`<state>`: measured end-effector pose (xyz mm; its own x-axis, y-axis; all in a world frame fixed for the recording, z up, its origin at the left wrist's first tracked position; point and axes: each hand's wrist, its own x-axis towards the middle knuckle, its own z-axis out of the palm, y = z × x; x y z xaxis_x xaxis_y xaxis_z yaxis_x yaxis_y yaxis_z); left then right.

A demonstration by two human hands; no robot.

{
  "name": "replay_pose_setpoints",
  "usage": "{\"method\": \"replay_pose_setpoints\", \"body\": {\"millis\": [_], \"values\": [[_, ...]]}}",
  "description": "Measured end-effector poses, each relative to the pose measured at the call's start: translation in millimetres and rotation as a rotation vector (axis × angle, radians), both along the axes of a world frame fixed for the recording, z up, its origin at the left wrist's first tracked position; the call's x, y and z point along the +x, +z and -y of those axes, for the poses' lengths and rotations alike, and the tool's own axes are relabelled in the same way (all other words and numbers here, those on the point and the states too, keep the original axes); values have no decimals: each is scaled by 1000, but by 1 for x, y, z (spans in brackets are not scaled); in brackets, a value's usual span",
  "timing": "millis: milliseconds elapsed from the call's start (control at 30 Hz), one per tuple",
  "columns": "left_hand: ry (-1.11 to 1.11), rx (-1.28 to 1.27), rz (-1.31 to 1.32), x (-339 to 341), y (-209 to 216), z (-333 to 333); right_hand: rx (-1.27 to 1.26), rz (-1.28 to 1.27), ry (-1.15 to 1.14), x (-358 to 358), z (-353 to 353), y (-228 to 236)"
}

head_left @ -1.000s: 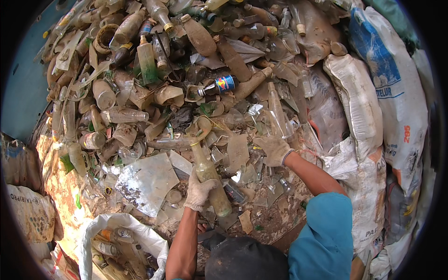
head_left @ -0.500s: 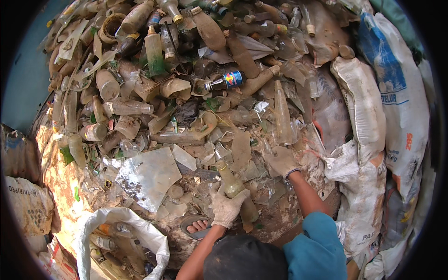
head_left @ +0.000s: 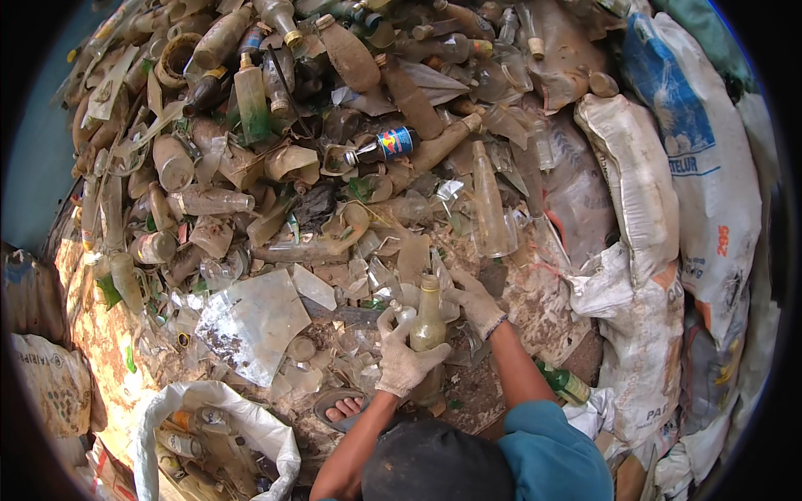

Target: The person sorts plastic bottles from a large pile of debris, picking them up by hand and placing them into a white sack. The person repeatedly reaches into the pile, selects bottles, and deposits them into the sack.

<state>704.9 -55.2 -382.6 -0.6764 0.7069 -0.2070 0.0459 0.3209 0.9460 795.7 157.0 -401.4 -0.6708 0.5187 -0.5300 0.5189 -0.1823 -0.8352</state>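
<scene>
My left hand (head_left: 409,357), in a pale, dirty knit glove, is closed around an upright yellowish-green glass bottle (head_left: 428,321). A small clear bottle (head_left: 403,314) stands by its thumb and fingers, apparently in the same grip. Just right of the bottle's neck, my gloved right hand (head_left: 476,302) has its fingers stretched toward it. Whether they touch the bottle or the clear glass under them is hard to tell. Flat broken panes, including a large whitish sheet (head_left: 255,324), lie on the dirt to the left.
A heap of dusty bottles (head_left: 351,58) fills the far side. An open white sack (head_left: 284,451) holding bottles stands at lower left. Full white sacks (head_left: 626,175) line the right. A green bottle (head_left: 566,384) lies beside my right sleeve. A sandalled foot (head_left: 344,407) rests amid shards.
My right hand has come left and slightly down, closer to the bottle in my left hand. That bottle is more upright. The green bottle beside my sleeve has come into sight.
</scene>
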Motion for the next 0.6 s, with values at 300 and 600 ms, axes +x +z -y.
{"method": "replay_pose_setpoints", "body": {"millis": [300, 600], "values": [[-165, -159, -206, -56, 15, -18, 186, 165, -251, -38, 2, -45], [-170, -298, -204, -46, 31, -18, -292, -109, -18, -43, -3, -18]]}}
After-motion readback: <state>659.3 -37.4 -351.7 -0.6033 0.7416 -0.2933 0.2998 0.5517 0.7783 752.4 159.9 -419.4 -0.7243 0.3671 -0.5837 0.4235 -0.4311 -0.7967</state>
